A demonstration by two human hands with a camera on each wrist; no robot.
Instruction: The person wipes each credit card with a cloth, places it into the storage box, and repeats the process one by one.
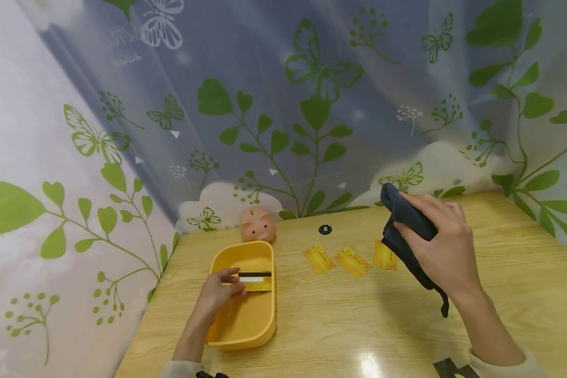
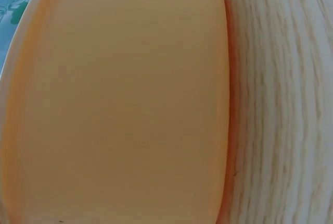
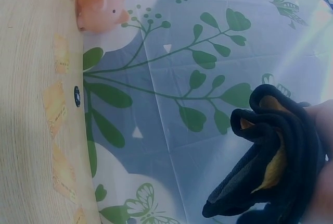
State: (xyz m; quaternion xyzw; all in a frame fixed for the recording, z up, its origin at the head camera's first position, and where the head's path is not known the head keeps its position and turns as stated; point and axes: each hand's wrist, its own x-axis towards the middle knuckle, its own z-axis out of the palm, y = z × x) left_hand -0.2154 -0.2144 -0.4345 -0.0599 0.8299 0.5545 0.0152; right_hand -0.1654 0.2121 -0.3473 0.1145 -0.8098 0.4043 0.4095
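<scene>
Head view: the left hand [image 1: 219,291] reaches into a yellow plastic bin [image 1: 252,316], its bent fingers at the left end of a yellow card with a black stripe [image 1: 259,285]; whether they pinch that card or only touch it, I cannot tell. The card is inside the bin, its right end by the right wall. The right hand [image 1: 446,244] is raised above the wooden surface [image 1: 321,320], fingers and thumb closed round a dark blue cloth pouch [image 1: 401,247], from which a dark cord hangs at the lower end. In the right wrist view, yellow shows between the pouch's folds. Left of the pouch and partly behind it, three yellow cards [image 1: 353,262] lie spaced in a row, with a black poker chip [image 1: 325,229] just beyond them. A pink piggy bank [image 1: 257,224] stands right behind the bin, before a curtain [image 1: 245,58] printed with leaves and butterflies
</scene>
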